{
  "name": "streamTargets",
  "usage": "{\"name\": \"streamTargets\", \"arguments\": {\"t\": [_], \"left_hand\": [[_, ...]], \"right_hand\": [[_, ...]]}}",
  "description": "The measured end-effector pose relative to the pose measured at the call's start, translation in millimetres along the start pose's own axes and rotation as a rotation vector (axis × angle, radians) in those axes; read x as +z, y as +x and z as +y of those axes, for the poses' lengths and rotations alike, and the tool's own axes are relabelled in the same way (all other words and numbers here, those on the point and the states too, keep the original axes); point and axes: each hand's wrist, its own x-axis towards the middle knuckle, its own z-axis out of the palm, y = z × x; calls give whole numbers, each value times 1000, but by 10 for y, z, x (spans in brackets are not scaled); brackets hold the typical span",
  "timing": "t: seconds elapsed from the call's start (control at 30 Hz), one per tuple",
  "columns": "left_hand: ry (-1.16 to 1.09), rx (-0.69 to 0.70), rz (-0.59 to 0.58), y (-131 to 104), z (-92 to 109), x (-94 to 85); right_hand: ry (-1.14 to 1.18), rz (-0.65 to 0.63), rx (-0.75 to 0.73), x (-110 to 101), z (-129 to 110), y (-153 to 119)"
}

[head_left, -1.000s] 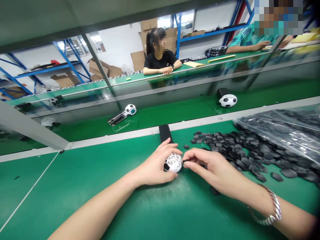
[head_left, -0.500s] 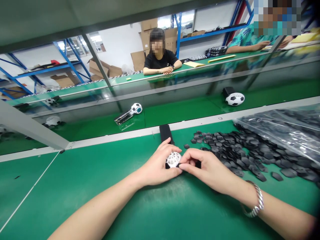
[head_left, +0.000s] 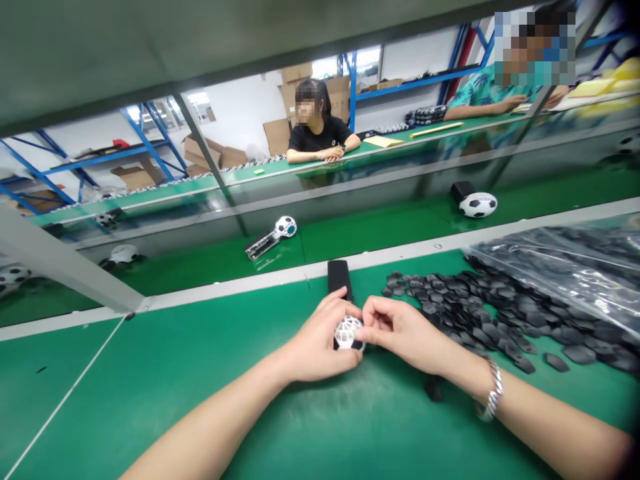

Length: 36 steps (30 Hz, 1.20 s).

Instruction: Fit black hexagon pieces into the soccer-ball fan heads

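My left hand (head_left: pixel 316 343) curls round a small white openwork football shell (head_left: pixel 347 329), with the thumb along its near side. Black shows at the shell's lower edge. A black handle-like bar (head_left: pixel 339 277) stretches away behind it, partly under my fingers. At the shell's right side is my right hand (head_left: pixel 407 333), thumb and fingers pinched together and the thumb over its surface. Whatever lies between those fingertips is hidden. Flat black angular pieces (head_left: pixel 467 310) lie in a heap just right of that hand, and a dark piece (head_left: pixel 434 388) sits below my right wrist.
A clear plastic bag (head_left: pixel 565 267) of black pieces covers the heap's far side. Past the metal rail (head_left: pixel 260 277), a green belt carries a football-headed item (head_left: pixel 285 227) and another football (head_left: pixel 478 205). Two people sit opposite. A metal post (head_left: pixel 65 260) slants at left.
My right thumb has shifted up onto the shell's face from its lower right edge. The view has tilted slightly, and the person opposite has turned their head.
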Motion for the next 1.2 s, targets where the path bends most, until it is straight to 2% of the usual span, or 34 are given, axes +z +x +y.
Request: {"name": "streamTargets", "arguments": {"t": [0.13, 0.2, 0.3, 0.4, 0.53, 0.6, 0.67, 0.77, 0.83, 0.97, 1.2], "left_hand": [[-33, 9, -31, -10, -59, -25], [-9, 7, -30, -12, -74, -44], [22, -55, -15, -20, -64, -77], [12, -163, 12, -28, -41, -87], [-11, -239, 108, -39, -32, -61], [-13, -207, 107, -49, -38, -67], [-37, -134, 57, -58, -51, -95], [-118, -43, -7, -58, -77, -139], [-152, -25, -8, -50, -90, -147], [-146, -20, 4, -36, -97, -130], [-162, 17, -38, -30, -136, -180]], "right_hand": [[-529, 243, -190, -207, 255, 128], [-726, 231, -218, -250, 352, 135], [-819, 106, -220, -215, 363, 55], [-793, 63, -226, -162, 265, -47], [-558, 104, -205, -177, 127, -107], [-411, 88, -122, -192, 68, -114], [-276, 38, -44, -191, 19, -120], [-89, -26, -1, -163, -24, -135], [-78, -23, -49, -141, -40, -151], [-232, 62, -218, -103, -71, -174], [-214, 30, -147, -68, -99, -164]]}}
